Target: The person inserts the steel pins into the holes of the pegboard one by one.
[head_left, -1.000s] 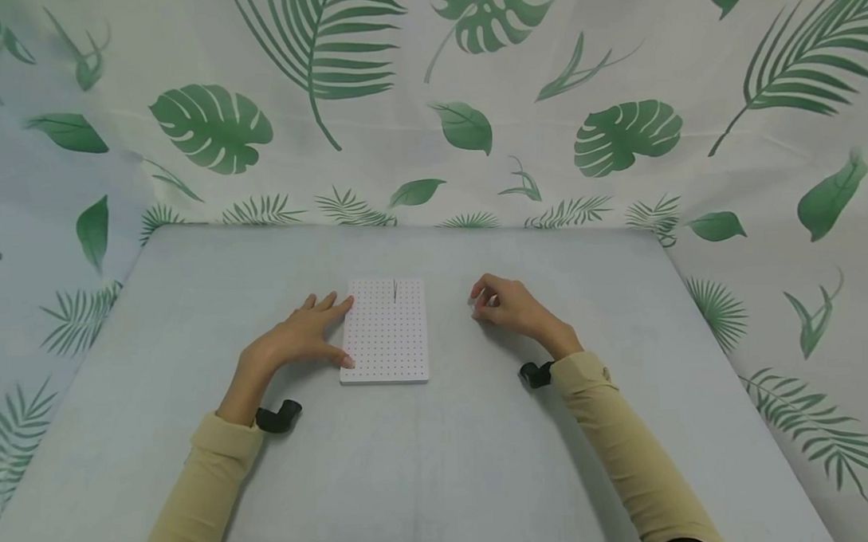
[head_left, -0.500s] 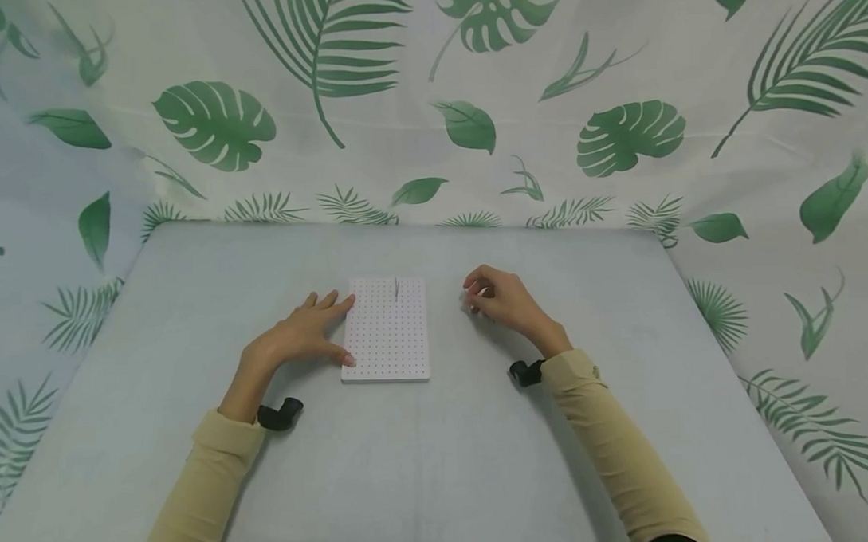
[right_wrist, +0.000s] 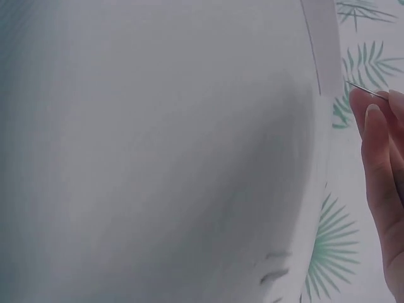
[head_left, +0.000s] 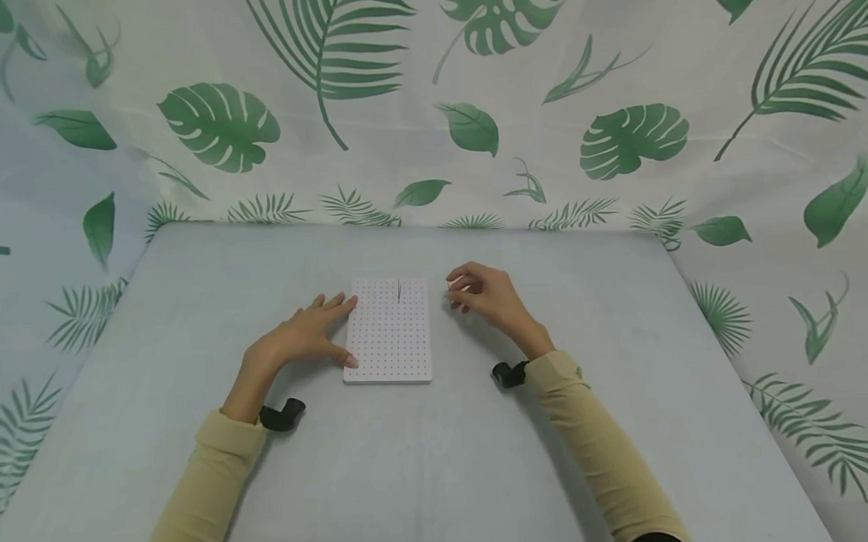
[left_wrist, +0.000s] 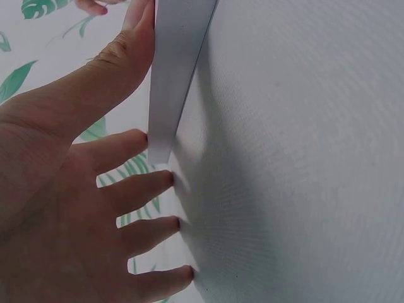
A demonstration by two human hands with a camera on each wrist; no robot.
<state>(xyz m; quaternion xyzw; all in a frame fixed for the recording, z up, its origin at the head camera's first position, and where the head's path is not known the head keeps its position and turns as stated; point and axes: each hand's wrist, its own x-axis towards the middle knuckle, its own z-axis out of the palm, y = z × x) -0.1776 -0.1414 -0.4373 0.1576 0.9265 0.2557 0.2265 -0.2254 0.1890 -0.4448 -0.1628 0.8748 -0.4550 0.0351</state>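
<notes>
- one white board [head_left: 386, 340], marked with rows of small dots or holes, lies flat near the middle of the table, between the hands;
- near its far edge, thin dark lines [head_left: 399, 292] show, seemingly one needle standing with its shadow, or two needles; i cannot tell which;
- the other dots look bare, so i judge that little of the grid is filled and most is left;
- the right hand [head_left: 487, 297] pinches a needle [right_wrist: 363, 89] between its fingertips, near the board's right side but apart from it;
- the left hand [head_left: 300, 333] is spread, thumb and forefinger touching the board's left side;
- the table [head_left: 340, 474] is pale and plain; leaf-print cloth [head_left: 373, 161] hangs behind it and at both sides
</notes>
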